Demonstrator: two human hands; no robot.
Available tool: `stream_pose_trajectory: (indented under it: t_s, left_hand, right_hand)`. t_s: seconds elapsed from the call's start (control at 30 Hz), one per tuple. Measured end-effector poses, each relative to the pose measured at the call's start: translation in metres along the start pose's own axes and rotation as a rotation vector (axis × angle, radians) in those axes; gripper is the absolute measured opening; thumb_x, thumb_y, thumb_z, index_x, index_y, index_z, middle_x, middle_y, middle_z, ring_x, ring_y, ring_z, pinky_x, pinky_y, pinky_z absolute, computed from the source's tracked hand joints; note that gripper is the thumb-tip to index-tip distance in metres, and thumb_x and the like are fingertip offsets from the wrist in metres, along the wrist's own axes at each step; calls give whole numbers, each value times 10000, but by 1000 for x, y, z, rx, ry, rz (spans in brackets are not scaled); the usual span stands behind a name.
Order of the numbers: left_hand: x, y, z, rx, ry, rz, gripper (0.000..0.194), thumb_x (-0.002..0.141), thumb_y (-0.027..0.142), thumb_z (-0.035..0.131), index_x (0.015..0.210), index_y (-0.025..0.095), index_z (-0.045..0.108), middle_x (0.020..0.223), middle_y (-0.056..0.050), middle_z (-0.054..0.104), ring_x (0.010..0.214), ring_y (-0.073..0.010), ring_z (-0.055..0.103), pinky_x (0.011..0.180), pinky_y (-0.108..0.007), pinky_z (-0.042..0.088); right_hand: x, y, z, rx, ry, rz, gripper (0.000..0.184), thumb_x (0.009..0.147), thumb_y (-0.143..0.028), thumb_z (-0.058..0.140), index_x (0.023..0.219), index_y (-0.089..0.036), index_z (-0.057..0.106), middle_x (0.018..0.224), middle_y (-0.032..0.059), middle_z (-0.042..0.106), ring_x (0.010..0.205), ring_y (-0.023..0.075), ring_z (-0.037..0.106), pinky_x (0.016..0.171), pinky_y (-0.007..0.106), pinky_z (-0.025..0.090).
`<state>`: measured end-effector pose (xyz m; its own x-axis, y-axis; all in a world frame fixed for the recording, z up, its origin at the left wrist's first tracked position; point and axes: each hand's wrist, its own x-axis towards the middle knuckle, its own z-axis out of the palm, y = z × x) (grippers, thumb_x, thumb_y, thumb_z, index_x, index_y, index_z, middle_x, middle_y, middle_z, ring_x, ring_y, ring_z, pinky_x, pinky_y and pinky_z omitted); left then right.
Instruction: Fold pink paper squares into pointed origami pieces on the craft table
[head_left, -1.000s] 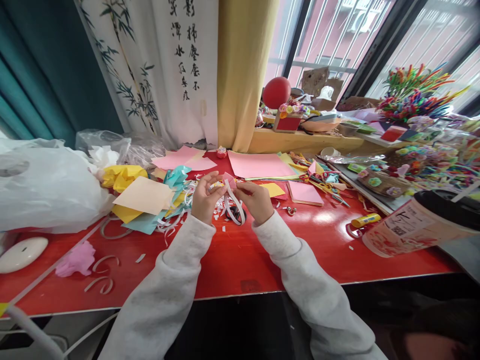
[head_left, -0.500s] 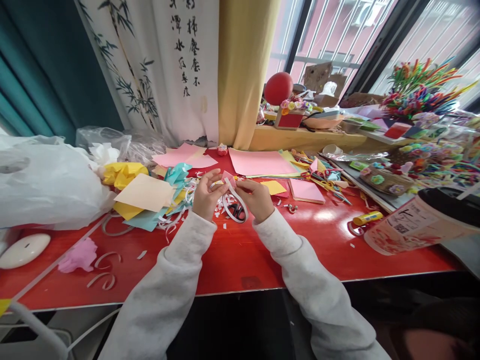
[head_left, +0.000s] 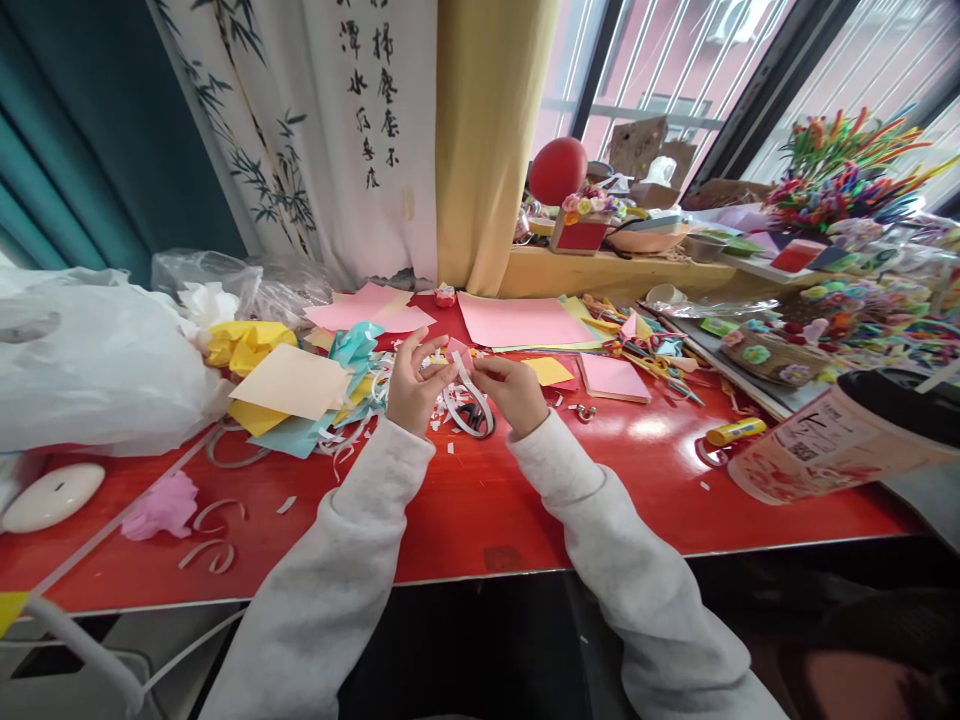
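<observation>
Head view: left fingers fanned, paper loop in the air.
Over the last second the left hand has lifted and spread its upper fingers; its thumb sits at the strip, though I can't tell whether that grip is closed. Right hand: thumb and fingertip pinching the white strip, which hangs in a loop above the red surface. Small pink paper between the hands. Loop much as it was; I'd judge it a shifted hold, little progress.
</observation>
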<state>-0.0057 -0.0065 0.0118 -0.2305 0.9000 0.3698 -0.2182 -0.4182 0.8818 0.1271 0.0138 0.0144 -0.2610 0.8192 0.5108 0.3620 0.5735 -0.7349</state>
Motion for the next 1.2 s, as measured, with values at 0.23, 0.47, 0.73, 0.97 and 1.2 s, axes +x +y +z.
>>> stream_pose_trajectory:
  t_s: [0.23, 0.47, 0.73, 0.97, 1.2]
  left_hand:
    - [2, -3, -2, -10, 7, -22, 578, 567, 194, 686, 1088, 178, 435, 1009, -79, 562, 683, -112, 581, 710, -299, 473]
    - [4, -5, -3, -66, 30, -72, 553, 544, 182, 698, 1045, 178, 465, 876, -52, 595, 722, -144, 595, 690, -307, 484]
    - [7, -11, -5, -92, 15, -94, 543, 538, 180, 690, 1039, 162, 482, 862, -41, 592, 723, -135, 589, 707, -301, 467]
    - [5, -7, -3, -129, 26, -131, 495, 547, 168, 685, 1004, 156, 496, 830, -24, 581, 662, -111, 575, 632, -263, 477]
    - [3, -4, -2, -156, 38, -148, 445, 553, 155, 683, 972, 164, 534, 823, -19, 585, 687, -120, 576, 636, -264, 477]
  right_hand:
    - [-1, 0, 2, 5, 12, -28, 209, 722, -308, 518, 790, -175, 663, 661, 3, 603, 591, 103, 497, 591, 214, 401]
    - [-1, -1, 2, -31, 25, -70, 188, 735, -278, 513, 803, -192, 667, 706, 9, 624, 625, 113, 531, 602, 220, 407]
    - [-2, -3, 2, -96, 20, -108, 181, 755, -281, 499, 755, -193, 658, 653, 7, 584, 596, 108, 506, 578, 210, 387]
    - [-4, -5, 3, -92, 42, -154, 193, 769, -286, 490, 801, -186, 652, 687, 12, 578, 609, 101, 507, 605, 208, 398]
    - [-6, -8, 4, -128, 69, -187, 204, 777, -288, 483, 781, -176, 653, 670, 19, 561, 602, 102, 499, 602, 212, 404]
